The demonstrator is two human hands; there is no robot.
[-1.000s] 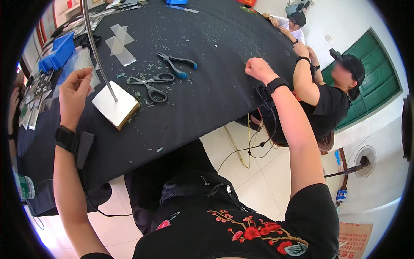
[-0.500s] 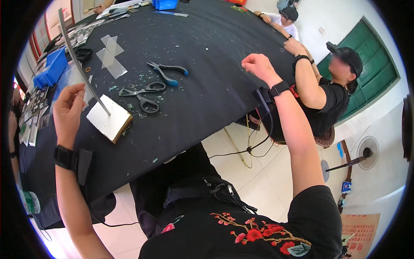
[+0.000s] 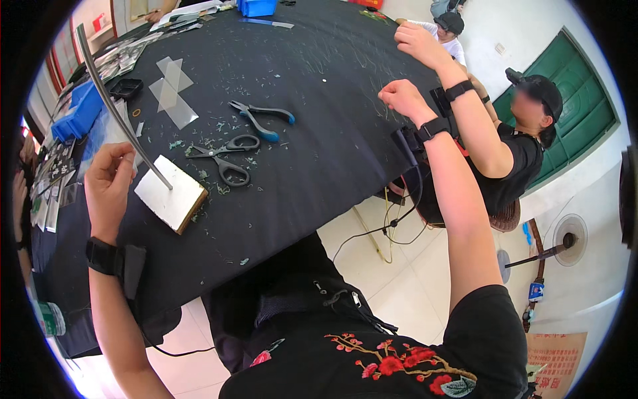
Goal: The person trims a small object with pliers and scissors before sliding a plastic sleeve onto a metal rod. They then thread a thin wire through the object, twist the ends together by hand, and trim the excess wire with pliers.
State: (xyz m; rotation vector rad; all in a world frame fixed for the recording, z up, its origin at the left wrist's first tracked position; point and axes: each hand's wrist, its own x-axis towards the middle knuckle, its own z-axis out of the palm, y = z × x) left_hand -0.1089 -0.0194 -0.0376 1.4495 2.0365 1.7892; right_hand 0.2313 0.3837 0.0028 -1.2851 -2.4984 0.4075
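My left hand is pinched closed beside a curved metal rod. The rod stands up from a white-topped block on the black-covered table. Over the table's right side my right hand is raised, thumb and fingers pressed together. Anything in either pinch is too fine to make out. Between the hands lie black-handled scissors, spread open, and pliers with black and blue handles. Small green scraps are scattered around them.
Close beyond my right hand is a co-worker's raised hand. Clear plastic strips lie crossed past the block. At the left stand a blue bin and a small black tray. A cable hangs below the table edge.
The view has shifted slightly. Both my hands keep their pinched poses in nearly the same places. The co-worker's hand has moved up and to the left, farther over the table.
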